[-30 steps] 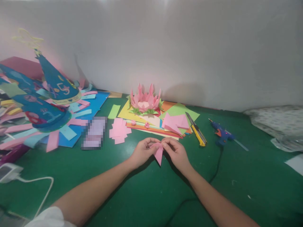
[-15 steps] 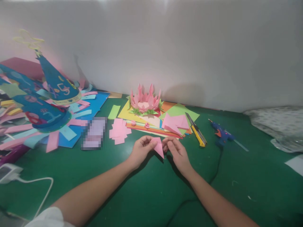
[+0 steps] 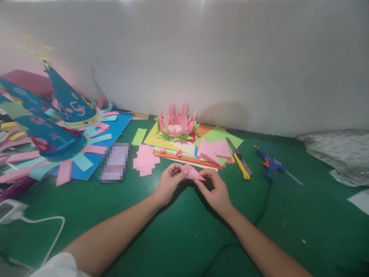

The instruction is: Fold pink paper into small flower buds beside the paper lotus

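Both my hands hold a small folded pink paper piece just above the green table. My left hand pinches its left end with thumb and fingers closed. My right hand grips its right point from below, fingers curled. The piece lies nearly flat with its tip pointing right. Just beyond my hands lie a stack of coloured paper sheets, a pink paper lotus and several small pink paper squares.
A yellow utility knife and a blue glue gun with its black cord lie to the right. Blue paper cone hats with pink and blue strips fill the left. A white charger and cable sit front left; patterned cloth lies far right.
The pink piece has turned from hanging point-down to lying nearly flat, pointing right. My right hand has shifted under it and slightly toward me; my left hand stays on its left end.
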Demonstrator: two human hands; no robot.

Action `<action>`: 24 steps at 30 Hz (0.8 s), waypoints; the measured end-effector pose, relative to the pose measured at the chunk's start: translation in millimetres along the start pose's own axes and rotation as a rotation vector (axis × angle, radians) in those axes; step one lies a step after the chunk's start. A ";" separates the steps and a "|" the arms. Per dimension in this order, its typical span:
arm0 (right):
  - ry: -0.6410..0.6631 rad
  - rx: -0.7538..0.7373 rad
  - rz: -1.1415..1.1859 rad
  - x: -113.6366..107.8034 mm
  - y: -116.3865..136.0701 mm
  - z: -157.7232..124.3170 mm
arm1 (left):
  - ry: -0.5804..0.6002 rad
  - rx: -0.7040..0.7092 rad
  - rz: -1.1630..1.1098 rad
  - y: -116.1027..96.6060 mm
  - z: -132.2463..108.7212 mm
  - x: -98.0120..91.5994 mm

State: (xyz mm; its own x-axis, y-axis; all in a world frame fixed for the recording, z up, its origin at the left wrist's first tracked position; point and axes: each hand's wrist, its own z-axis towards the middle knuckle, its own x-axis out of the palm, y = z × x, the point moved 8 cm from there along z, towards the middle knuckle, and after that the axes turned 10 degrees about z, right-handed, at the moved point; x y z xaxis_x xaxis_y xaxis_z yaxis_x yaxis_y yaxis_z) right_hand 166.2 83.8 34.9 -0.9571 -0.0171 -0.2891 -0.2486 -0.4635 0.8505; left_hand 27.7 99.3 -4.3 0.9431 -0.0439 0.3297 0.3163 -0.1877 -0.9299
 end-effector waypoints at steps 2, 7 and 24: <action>-0.008 -0.007 -0.015 -1.0 0.0 0.4 | 0.002 0.006 0.001 0.9 0.7 -0.8; -0.039 0.039 -0.011 -3.3 -4.4 0.9 | -0.024 0.055 -0.013 -2.9 1.3 -3.3; -0.019 -0.027 -0.082 -4.9 7.7 5.2 | -0.065 0.188 0.278 -13.1 0.3 -7.4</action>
State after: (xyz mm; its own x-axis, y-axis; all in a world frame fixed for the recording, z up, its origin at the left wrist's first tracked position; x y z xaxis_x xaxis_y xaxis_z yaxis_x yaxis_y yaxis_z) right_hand 168.2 85.0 45.1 -0.9364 0.0382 -0.3490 -0.3226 -0.4860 0.8123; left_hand 16.6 102.4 5.3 0.9985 -0.0047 0.0539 0.0540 0.0069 -0.9985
